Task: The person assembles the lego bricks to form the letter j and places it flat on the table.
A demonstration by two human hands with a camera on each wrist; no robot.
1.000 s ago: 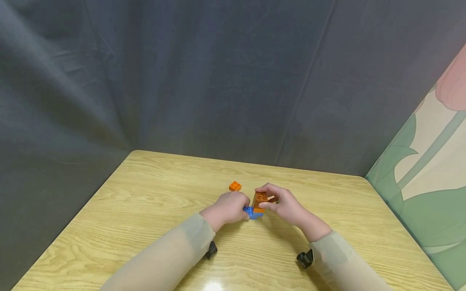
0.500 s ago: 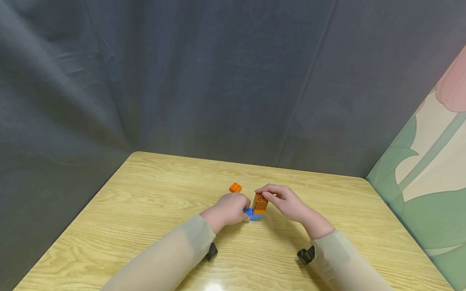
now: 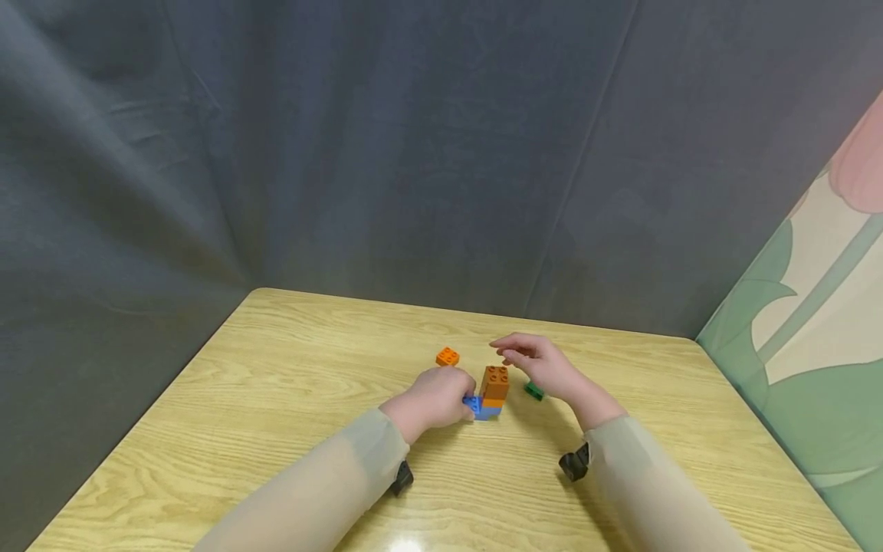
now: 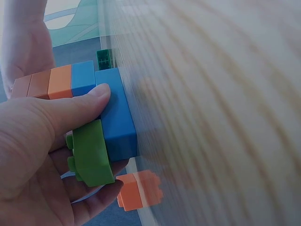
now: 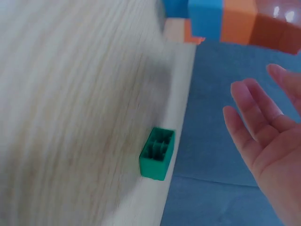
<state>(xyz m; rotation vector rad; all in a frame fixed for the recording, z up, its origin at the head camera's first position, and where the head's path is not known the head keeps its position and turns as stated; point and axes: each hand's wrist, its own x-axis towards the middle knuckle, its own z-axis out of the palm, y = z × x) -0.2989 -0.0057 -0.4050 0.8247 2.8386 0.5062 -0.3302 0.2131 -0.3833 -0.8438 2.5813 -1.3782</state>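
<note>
My left hand (image 3: 433, 397) grips a toy-brick build low at its left end. In the left wrist view, the thumb lies on the long blue base brick (image 4: 118, 125), while the other fingers reach behind a light green curved brick (image 4: 91, 155) on that base. At the base's other end rises a tower of a blue brick (image 4: 83, 79), an orange brick (image 4: 60, 81) and two brown bricks (image 4: 39, 84). My right hand (image 3: 541, 366) hovers just behind and right of the tower, fingers loosely bent and holding nothing.
A loose orange brick (image 3: 447, 356) lies on the wooden table (image 3: 331, 360) behind my left hand. Under my right hand is a dark green brick (image 5: 157, 153), its hollow side showing. A dark curtain (image 3: 414, 153) hangs behind the table; a flower-patterned panel (image 3: 814, 345) stands at right.
My right hand held the brown top of the tower, moved its fingertips up onto it, then let go and drew back. The dark green brick now shows. My left hand keeps its grip.
</note>
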